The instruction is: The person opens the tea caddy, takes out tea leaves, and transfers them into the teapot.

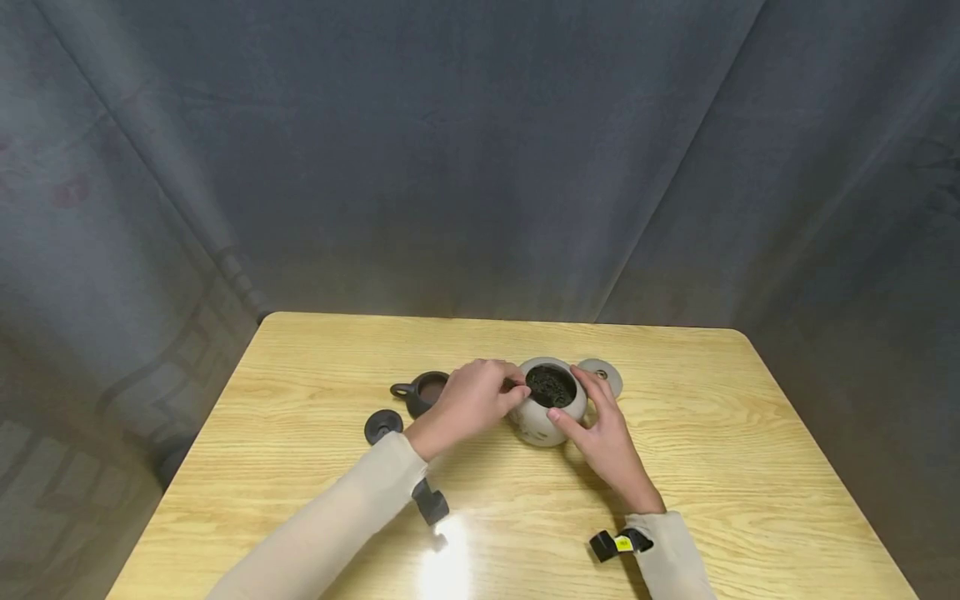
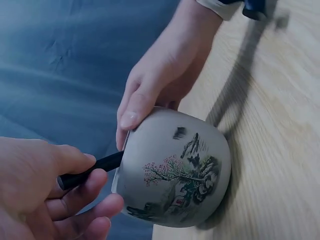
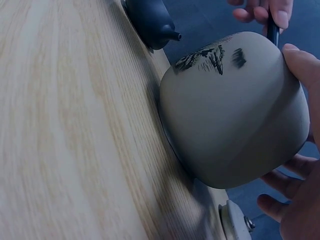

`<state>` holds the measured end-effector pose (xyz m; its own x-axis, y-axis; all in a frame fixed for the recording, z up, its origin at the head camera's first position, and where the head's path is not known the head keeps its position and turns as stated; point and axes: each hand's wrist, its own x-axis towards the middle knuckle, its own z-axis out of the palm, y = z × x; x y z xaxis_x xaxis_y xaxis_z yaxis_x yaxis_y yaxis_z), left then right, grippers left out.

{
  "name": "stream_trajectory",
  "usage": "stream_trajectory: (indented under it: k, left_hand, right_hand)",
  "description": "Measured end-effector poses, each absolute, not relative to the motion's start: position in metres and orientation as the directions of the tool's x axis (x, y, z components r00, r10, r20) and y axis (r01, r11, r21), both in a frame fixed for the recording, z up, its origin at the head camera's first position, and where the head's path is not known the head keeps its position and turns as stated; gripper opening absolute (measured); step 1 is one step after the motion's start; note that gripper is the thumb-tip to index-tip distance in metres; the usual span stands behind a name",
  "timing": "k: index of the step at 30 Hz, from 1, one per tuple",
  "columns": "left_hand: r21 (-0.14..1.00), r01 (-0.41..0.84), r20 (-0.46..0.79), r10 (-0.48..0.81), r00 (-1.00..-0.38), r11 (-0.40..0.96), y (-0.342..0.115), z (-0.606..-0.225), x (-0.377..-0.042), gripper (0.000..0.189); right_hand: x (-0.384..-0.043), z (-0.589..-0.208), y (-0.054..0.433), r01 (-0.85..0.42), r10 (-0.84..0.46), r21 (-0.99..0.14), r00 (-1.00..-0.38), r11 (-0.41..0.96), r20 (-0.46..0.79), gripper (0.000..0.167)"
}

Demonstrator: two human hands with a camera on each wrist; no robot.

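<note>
A round, pale grey ceramic jar with a painted landscape of a blossoming tree stands on the table. Dark dried leaves fill part of it. My left hand is at the jar's left rim, where thumb and index finger pinch a black stick-like handle. Its far end goes over the rim into the jar and is hidden there, so I cannot tell what tool it is. On the other side, my right hand holds the jar, thumb at the near rim and fingers around the far right side.
Left of the jar, partly behind my left hand, is a small dark teapot without its lid. A dark round lid lies nearby. The jar's pale lid lies behind the right hand. Grey curtains surround the wooden table.
</note>
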<state>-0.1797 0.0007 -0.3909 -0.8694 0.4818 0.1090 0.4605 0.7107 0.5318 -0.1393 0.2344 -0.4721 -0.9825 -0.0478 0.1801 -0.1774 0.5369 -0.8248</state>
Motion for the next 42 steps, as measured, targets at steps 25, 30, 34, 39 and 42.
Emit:
stream_trajectory:
  k: [25, 30, 34, 39, 42]
  left_hand:
    - [0.799, 0.195, -0.009, 0.336, -0.942, 0.568, -0.025, -0.399, -0.188, 0.016]
    - [0.828, 0.168, -0.023, 0.333, -0.943, 0.535, -0.029, -0.398, -0.187, 0.017]
    - [0.836, 0.157, -0.028, 0.327, -0.945, 0.526, -0.032, -0.398, -0.186, 0.017]
    - [0.854, 0.147, -0.026, 0.323, -0.946, 0.499, -0.037, -0.398, -0.185, 0.017]
    - [0.87, 0.142, -0.02, 0.321, -0.947, 0.472, -0.04, -0.398, -0.184, 0.017]
  right_hand:
    - [-0.139, -0.473, 0.234, -0.173, -0.029, -0.827, -0.982, 0.535, 0.186, 0.079]
    - [-0.14, -0.472, 0.234, -0.172, -0.03, -0.822, -0.982, 0.543, 0.186, 0.08]
    - [-0.14, -0.471, 0.234, -0.171, -0.031, -0.822, -0.983, 0.543, 0.183, 0.08]
    - [-0.14, -0.471, 0.234, -0.168, -0.031, -0.824, -0.983, 0.541, 0.18, 0.081]
    - [-0.14, -0.471, 0.234, -0.168, -0.032, -0.822, -0.983, 0.544, 0.179, 0.081]
